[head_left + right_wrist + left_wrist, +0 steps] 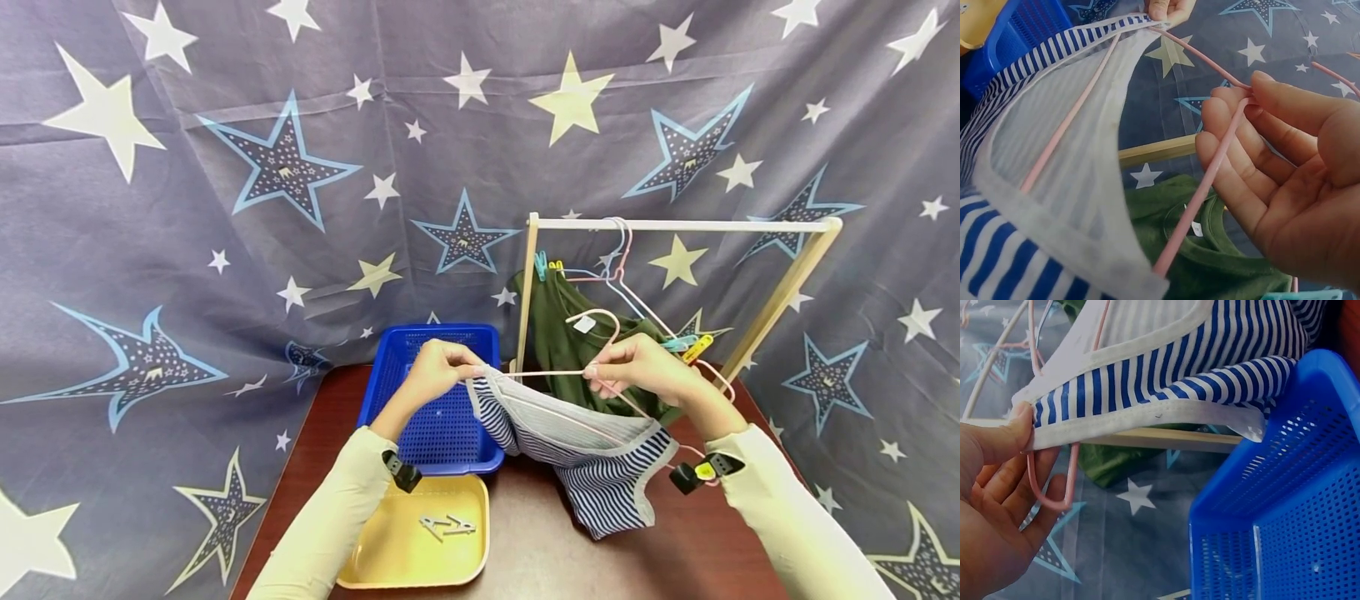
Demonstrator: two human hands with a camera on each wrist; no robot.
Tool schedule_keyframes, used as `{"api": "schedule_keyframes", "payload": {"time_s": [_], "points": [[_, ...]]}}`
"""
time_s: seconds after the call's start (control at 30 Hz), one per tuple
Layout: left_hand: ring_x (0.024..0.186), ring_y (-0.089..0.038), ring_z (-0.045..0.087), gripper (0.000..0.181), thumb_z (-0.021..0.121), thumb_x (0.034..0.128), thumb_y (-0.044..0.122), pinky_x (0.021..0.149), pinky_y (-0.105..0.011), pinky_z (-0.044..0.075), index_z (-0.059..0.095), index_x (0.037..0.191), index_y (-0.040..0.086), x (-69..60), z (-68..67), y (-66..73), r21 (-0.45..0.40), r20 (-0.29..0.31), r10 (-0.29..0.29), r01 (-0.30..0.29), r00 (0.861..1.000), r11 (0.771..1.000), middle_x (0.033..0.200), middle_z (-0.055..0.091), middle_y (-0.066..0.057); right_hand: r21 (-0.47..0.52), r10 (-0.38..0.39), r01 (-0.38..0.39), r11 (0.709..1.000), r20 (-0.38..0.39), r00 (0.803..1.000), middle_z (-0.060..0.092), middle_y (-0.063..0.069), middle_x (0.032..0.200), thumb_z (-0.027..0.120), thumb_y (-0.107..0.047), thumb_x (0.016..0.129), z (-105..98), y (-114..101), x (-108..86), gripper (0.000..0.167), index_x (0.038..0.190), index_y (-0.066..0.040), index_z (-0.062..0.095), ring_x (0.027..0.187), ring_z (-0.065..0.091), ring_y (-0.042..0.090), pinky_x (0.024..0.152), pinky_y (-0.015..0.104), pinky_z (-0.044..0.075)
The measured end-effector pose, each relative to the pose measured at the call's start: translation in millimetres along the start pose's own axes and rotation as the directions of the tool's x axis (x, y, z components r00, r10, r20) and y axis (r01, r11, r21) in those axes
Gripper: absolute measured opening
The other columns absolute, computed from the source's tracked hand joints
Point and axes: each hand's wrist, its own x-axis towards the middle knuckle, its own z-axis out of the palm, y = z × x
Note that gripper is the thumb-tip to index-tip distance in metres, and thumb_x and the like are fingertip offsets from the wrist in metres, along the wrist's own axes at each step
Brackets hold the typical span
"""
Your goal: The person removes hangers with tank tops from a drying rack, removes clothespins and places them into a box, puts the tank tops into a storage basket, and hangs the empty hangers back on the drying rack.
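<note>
A blue-and-white striped tank top (603, 492) with white trim hangs between my two hands, on a pink wire hanger (543, 374). With thumb and fingers, my left hand (437, 367) pinches one shoulder strap. In the left wrist view, a looped end of the pink hanger (1071, 481) sticks out below that strap. My right hand (647, 367) pinches the hanger just under its hook. From there, in the right wrist view, one hanger arm (1200, 184) slopes down to the other strap, and the bottom bar (1072, 119) crosses the neck opening.
Behind stands a wooden rack (675, 225) with a green garment (558, 325) on hangers, held by clothespins (697, 348). To the left is a blue basket (442, 433); in front of it, a yellow tray (408, 571) holds grey clothespins (450, 525).
</note>
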Motion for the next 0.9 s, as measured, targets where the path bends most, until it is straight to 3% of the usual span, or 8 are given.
{"api": "schedule_keyframes", "payload": {"time_s": [0.27, 0.6, 0.9], "points": [[0.071, -0.009, 0.069, 0.005, 0.082, 0.0846, 0.010, 0.064, -0.022, 0.058, 0.082, 0.087, 0.005, -3.2, -3.9, -8.2, -0.019, -0.027, -0.032, 0.031, 0.999, 0.999, 0.086, 0.079, -0.009, 0.008, 0.014, -0.014, 1.000, 0.020, 1.000, 0.076, 0.008, 0.082, 0.069, -0.010, 0.097, -3, 2, -4.1, 0.031, 0.109, 0.017, 0.068, 0.073, 0.074, 0.014, 0.073, 0.033, 0.064], [0.070, -0.008, 0.065, 0.005, 0.083, 0.0833, 0.009, 0.064, -0.020, 0.053, 0.081, 0.086, 0.004, -6.7, -7.2, -17.4, 0.017, -0.077, -0.057, 0.059, 0.995, 0.998, 0.084, 0.078, -0.009, 0.027, 0.037, -0.038, 0.999, 0.022, 0.999, 0.077, 0.007, 0.084, 0.070, -0.013, 0.096, -7, 11, -6.1, 0.022, 0.105, 0.006, 0.073, 0.074, 0.074, 0.014, 0.072, 0.031, 0.064], [0.069, -0.011, 0.065, 0.006, 0.083, 0.0823, 0.006, 0.061, -0.019, 0.051, 0.081, 0.086, 0.002, -11.5, -10.6, -26.4, 0.000, -0.142, -0.053, 0.054, 0.988, 0.999, 0.083, 0.078, -0.012, 0.012, 0.022, -0.022, 1.000, -0.012, 1.000, 0.077, 0.009, 0.085, 0.069, -0.012, 0.097, -14, 16, -11.8, 0.033, 0.112, 0.017, 0.067, 0.073, 0.074, 0.015, 0.072, 0.030, 0.063]]}}
